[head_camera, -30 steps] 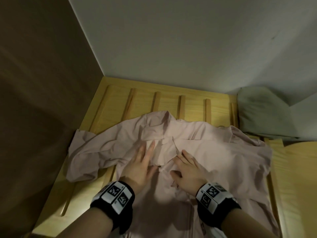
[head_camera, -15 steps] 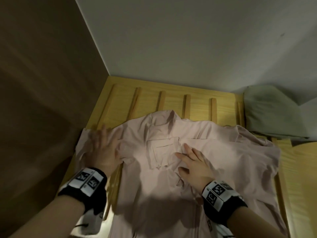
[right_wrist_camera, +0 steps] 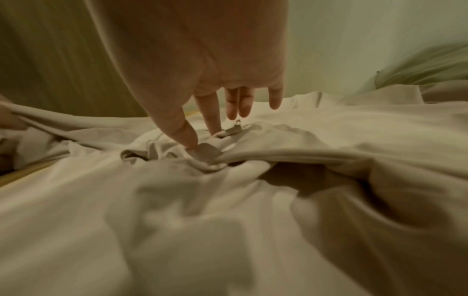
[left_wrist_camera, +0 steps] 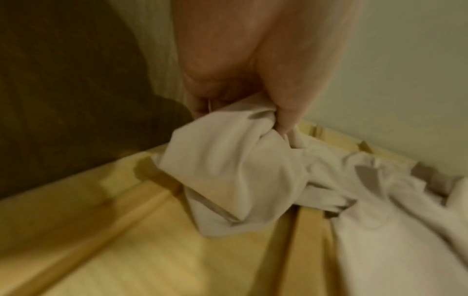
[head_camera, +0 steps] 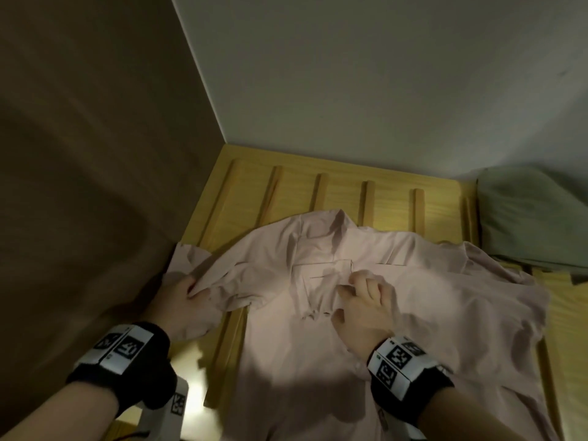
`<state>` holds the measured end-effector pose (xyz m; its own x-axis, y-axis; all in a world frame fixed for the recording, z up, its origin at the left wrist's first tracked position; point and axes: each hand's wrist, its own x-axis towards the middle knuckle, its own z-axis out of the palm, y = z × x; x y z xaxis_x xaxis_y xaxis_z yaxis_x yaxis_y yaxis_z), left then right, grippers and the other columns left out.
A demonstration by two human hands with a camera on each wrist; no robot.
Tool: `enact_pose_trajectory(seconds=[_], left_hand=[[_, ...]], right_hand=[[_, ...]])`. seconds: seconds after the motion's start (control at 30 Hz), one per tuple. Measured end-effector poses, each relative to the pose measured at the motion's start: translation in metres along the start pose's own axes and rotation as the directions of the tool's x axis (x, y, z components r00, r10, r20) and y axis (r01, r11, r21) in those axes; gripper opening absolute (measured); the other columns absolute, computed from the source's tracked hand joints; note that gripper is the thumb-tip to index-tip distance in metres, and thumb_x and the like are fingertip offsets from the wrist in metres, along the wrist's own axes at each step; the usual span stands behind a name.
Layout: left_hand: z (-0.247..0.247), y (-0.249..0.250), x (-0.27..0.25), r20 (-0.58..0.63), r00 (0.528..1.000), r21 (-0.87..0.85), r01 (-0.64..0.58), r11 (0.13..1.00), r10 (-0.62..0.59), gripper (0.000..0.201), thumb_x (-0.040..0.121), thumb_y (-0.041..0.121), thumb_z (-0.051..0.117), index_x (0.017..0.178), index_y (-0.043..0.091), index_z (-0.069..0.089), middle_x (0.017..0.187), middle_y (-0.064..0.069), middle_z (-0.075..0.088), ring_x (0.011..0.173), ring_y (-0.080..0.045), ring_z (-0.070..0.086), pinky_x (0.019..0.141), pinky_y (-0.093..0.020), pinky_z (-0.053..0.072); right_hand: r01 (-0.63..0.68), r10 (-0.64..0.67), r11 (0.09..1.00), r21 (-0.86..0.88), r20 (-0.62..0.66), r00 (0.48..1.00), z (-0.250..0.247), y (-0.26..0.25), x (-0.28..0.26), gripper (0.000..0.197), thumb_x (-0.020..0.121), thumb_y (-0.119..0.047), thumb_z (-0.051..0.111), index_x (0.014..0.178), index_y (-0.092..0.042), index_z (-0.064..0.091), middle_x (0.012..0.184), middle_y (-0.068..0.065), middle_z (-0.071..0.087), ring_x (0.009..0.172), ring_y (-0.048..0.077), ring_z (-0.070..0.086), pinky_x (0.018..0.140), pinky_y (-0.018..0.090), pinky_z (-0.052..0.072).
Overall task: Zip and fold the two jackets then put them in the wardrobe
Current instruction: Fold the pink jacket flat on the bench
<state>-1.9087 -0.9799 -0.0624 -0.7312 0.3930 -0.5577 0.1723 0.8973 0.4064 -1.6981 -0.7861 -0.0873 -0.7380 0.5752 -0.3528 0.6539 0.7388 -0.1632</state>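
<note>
While the left hand grips a sleeve, the pink jacket lies spread.
The right hand presses the jacket's chest, fingers nearly straight.

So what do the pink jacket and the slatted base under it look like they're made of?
Pink jacket: seemingly a thin, soft woven or knit fabric with a matte finish; it creases and bunches easily where the left hand grips the sleeve.

Slatted base: light yellowish wood, judging by faint grain lines and raised strips; smooth, possibly lacquered or laminate.

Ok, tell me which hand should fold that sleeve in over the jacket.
Left. The left hand already grips the sleeve at the slatted base's edge; the right hand presses the pink jacket's chest.
</note>
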Motion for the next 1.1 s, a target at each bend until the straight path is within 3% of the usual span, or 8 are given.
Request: enact_pose_trajectory(seconds=[0.13, 0.27, 0.43, 0.57, 0.67, 0.8, 0.9, 1.1], left_hand=[[0.012, 0.032, -0.019, 0.027, 0.981, -0.292, -0.175, 0.94, 0.191, 0.018, 0.096, 0.028, 0.048, 0.104, 0.015, 0.057, 0.097, 0.0, 0.064, 0.095, -0.015, 0.059, 0.084, -0.03, 0.044], [0.027, 0.061, -0.031, 0.12, 0.906, -0.289, -0.36, 0.887, 0.406, 0.021, 0.098, 0.023, 0.044, 0.115, 0.013, 0.051, 0.105, -0.005, 0.065, 0.101, -0.021, 0.061, 0.089, -0.037, 0.047], [0.055, 0.082, -0.033, 0.206, 0.804, -0.144, -0.538, 0.83, 0.557, 0.057, 0.089, 0.008, 0.054, 0.142, 0.018, 0.036, 0.14, -0.001, 0.046, 0.128, -0.012, 0.046, 0.106, -0.025, 0.036], [0.074, 0.083, -0.039, 0.269, 0.758, -0.314, -0.514, 0.798, 0.594, 0.07, 0.088, 0.01, 0.059, 0.144, 0.028, 0.022, 0.127, 0.004, 0.054, 0.115, -0.007, 0.054, 0.099, -0.021, 0.044], [0.08, 0.075, -0.04, 0.27, 0.78, -0.239, -0.514, 0.824, 0.565, 0.067, 0.087, 0.013, 0.06, 0.144, 0.024, 0.026, 0.113, 0.007, 0.056, 0.105, -0.006, 0.056, 0.088, -0.017, 0.045], [0.076, 0.067, -0.032, 0.232, 0.86, 0.143, -0.493, 0.858, 0.456, 0.042, 0.089, 0.03, 0.055, 0.127, 0.02, 0.042, 0.115, -0.002, 0.063, 0.107, -0.021, 0.06, 0.086, -0.033, 0.047], [0.066, 0.062, -0.03, 0.203, 0.895, 0.389, -0.446, 0.806, 0.397, 0.035, 0.091, 0.036, 0.051, 0.123, 0.023, 0.048, 0.111, -0.003, 0.066, 0.102, -0.023, 0.062, 0.075, -0.029, 0.045], [0.056, 0.038, -0.043, 0.219, 0.897, 0.457, -0.442, 0.772, 0.384, 0.04, 0.087, 0.034, 0.052, 0.125, 0.026, 0.044, 0.102, 0.002, 0.066, 0.098, -0.02, 0.063, 0.074, -0.027, 0.044]], right_hand=[[0.151, -0.153, 0.98, 0.132, 0.003, 0.988, 0.001, -0.017, 0.002, 0.058, 0.088, -0.035, 0.043, 0.143, -0.031, 0.024, 0.135, -0.006, 0.03, 0.135, 0.022, 0.017, 0.111, 0.037, 0.001], [0.299, -0.307, 0.836, 0.46, -0.059, 0.95, -0.003, -0.034, 0.004, 0.043, 0.093, -0.032, 0.046, 0.135, -0.03, 0.042, 0.116, -0.003, 0.058, 0.114, 0.017, 0.048, 0.102, 0.033, 0.033], [0.044, -0.194, 0.69, 0.722, 0.125, 0.973, -0.007, -0.036, 0.005, 0.04, 0.096, -0.048, 0.036, 0.105, -0.017, 0.061, 0.099, 0.006, 0.069, 0.096, 0.022, 0.062, 0.088, 0.032, 0.045], [-0.043, -0.054, 0.598, 0.801, 0.094, 0.994, -0.006, -0.023, 0.011, 0.019, 0.095, -0.029, 0.049, 0.101, -0.017, 0.063, 0.089, 0.002, 0.068, 0.09, 0.018, 0.063, 0.086, 0.028, 0.047], [-0.015, -0.08, 0.657, 0.753, 0.089, 0.993, -0.005, -0.014, 0.013, 0.007, 0.094, -0.019, 0.05, 0.094, -0.018, 0.057, 0.09, 0.013, 0.068, 0.089, 0.028, 0.063, 0.085, 0.036, 0.048], [0.026, -0.05, 0.783, 0.621, 0.021, 0.999, -0.009, -0.005, 0.018, 0.01, 0.097, -0.019, 0.043, 0.095, -0.011, 0.049, 0.085, 0.015, 0.063, 0.084, 0.033, 0.061, 0.074, 0.039, 0.047], [-0.028, 0.02, 0.812, 0.582, 0.02, 1.0, -0.011, 0.006, 0.024, 0.017, 0.097, -0.017, 0.042, 0.1, -0.005, 0.053, 0.093, 0.016, 0.066, 0.091, 0.032, 0.062, 0.079, 0.036, 0.047], [-0.082, 0.115, 0.874, 0.48, -0.04, 0.993, -0.009, 0.025, 0.03, 0.02, 0.096, -0.019, 0.043, 0.1, -0.006, 0.058, 0.099, 0.008, 0.062, 0.094, 0.025, 0.058, 0.069, 0.02, 0.03]])
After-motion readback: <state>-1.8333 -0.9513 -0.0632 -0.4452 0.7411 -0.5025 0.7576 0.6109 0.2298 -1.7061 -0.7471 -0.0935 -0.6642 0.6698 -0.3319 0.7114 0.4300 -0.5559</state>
